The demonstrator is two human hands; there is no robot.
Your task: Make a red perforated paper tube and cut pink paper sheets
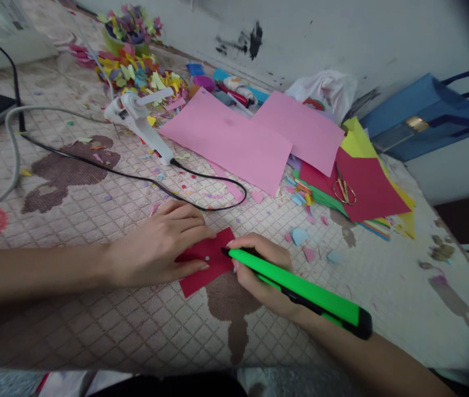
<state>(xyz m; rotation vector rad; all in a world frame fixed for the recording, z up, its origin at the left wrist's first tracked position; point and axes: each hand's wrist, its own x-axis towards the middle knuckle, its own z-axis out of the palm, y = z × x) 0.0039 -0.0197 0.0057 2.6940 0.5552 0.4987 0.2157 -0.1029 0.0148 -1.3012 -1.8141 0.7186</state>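
Note:
My left hand [164,242] lies on a small red paper piece [218,259], fingers outstretched and thumb apart, pressing it to the table. A small whitish dot shows on the paper near the thumb tip. Closed like a pen grip, my right hand [265,264] holds a long green and black tool [300,284] that looks like a utility knife. Its black tip meets the right part of the red paper; no blade can be made out. The tool's body slants back over my right forearm.
A white glue gun [143,129] with a black cord lies beyond my hands. Pink sheets [234,140], a red sheet [375,184] and gold-handled scissors [344,190] are behind. Paper scraps [135,71] heap at the back left. A blue bag [420,118] stands right.

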